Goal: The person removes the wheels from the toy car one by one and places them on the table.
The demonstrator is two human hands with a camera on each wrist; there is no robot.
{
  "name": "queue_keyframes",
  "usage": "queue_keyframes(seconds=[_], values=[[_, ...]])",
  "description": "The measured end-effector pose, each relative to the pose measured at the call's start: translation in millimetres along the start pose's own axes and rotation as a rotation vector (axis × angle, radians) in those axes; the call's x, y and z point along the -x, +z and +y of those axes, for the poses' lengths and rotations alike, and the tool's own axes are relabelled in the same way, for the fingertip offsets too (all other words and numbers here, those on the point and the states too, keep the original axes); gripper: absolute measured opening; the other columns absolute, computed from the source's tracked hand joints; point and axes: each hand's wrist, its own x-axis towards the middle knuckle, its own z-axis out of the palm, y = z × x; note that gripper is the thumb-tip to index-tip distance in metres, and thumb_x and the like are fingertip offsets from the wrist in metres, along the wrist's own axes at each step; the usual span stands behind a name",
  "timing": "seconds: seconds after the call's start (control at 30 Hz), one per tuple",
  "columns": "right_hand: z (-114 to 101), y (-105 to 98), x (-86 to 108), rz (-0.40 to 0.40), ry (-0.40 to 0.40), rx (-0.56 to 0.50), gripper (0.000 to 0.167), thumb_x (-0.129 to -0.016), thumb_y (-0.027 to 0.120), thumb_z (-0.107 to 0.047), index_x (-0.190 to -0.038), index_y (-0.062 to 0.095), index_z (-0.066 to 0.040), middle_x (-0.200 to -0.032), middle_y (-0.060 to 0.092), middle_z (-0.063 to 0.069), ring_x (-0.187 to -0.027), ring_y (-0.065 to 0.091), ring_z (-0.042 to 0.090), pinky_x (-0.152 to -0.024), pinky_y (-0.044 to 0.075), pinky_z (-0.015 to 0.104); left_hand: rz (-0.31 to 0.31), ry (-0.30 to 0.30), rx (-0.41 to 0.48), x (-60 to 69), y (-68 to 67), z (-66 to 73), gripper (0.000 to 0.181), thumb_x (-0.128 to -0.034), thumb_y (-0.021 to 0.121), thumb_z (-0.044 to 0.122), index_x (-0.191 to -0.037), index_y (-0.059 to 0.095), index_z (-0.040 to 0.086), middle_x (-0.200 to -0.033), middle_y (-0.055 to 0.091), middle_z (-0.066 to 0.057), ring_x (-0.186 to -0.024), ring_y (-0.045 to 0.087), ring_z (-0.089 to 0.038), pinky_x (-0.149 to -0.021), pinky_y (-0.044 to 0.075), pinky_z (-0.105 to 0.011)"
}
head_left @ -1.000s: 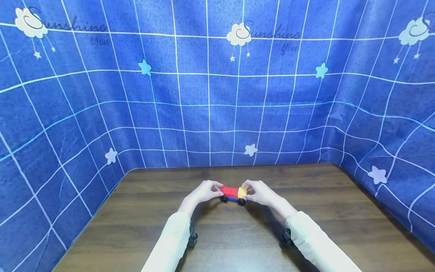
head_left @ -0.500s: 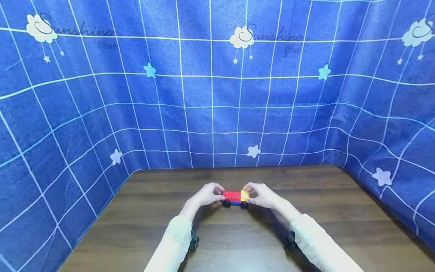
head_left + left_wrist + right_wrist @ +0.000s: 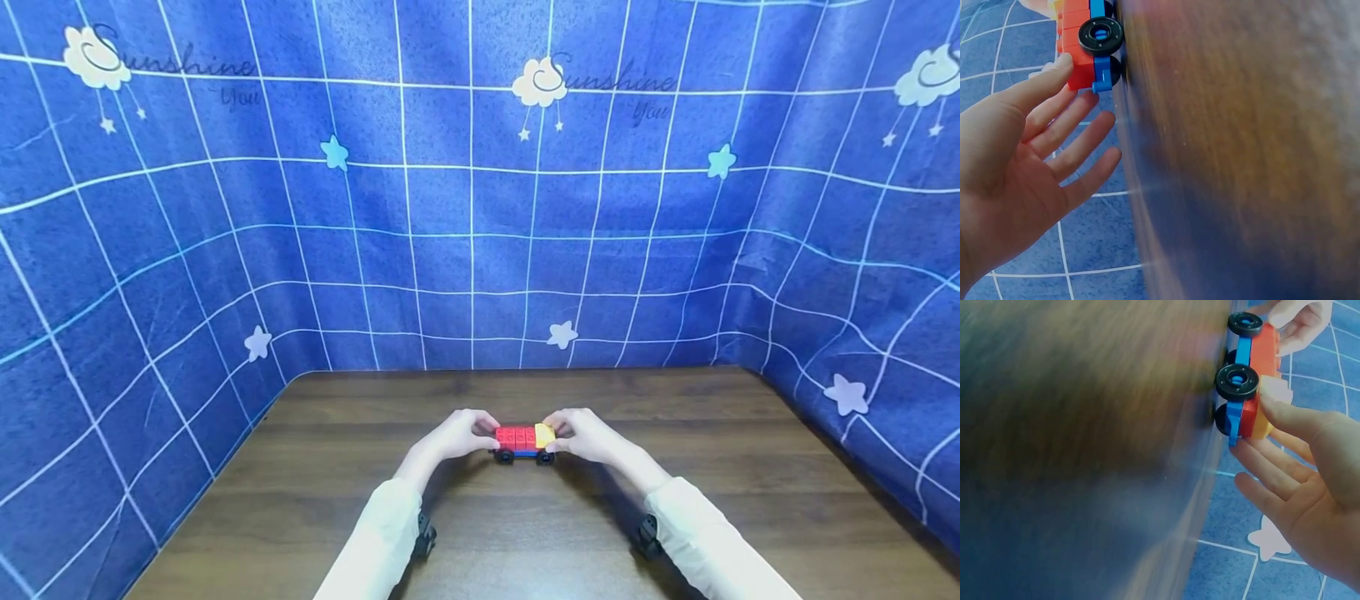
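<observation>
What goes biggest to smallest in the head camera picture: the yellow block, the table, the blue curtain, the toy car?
Largest to smallest, as they look there:
1. Blue curtain
2. Table
3. Toy car
4. Yellow block, which is just one part of the car

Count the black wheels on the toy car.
4. Near side: near yellow-end wheel and near red-end wheel. Far side, both partly hidden: far yellow-end wheel and far red-end wheel.
</observation>
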Motion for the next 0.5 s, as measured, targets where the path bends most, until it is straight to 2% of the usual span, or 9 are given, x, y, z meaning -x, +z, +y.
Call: queue_keyframes(seconds=[0.17, 0.37, 0.5], values=[[1.2, -1.5, 1.1, 0.007, -0.023, 0.020, 0.031, -0.078, 0.073, -0.007, -0.105, 0.063, 0.006, -0.092, 0.069, 0.015, -0.084, 0.067, 0.026, -0.074, 0.053, 0.030, 0.005, 0.017, -0.001, 2.7, -0.1, -0.5, 0.027, -0.0827, 0.072, 0.022, -0.103, 0.066, 0.006, -0.098, 0.070, -0.007, -0.091, 0.066, -0.020, -0.084, 0.050, -0.034], [-2.3, -6.4, 3.1, 0.066, -0.069, 0.017, 0.033, -0.079, 0.072, -0.006, -0.108, 0.062, 0.008, -0.099, 0.068, 0.018, -0.087, 0.067, 0.030, -0.078, 0.053, 0.037, 0.043, 0.062, 0.021, 6.2, -1.6, 3.7, 0.027, -0.0831, 0.071, 0.021, -0.103, 0.064, 0.005, -0.097, 0.070, -0.008, -0.091, 0.067, -0.020, -0.085, 0.051, -0.034], [-4.5, -10.4, 4.5, 0.105, -0.067, 0.000, 0.032, -0.079, 0.072, -0.004, -0.108, 0.062, 0.007, -0.100, 0.068, 0.018, -0.089, 0.067, 0.030, -0.079, 0.053, 0.038, 0.064, 0.077, 0.046, 8.3, -1.0, 6.8, 0.027, -0.0829, 0.071, 0.022, -0.103, 0.064, 0.005, -0.099, 0.070, -0.009, -0.094, 0.067, -0.021, -0.087, 0.050, -0.036]])
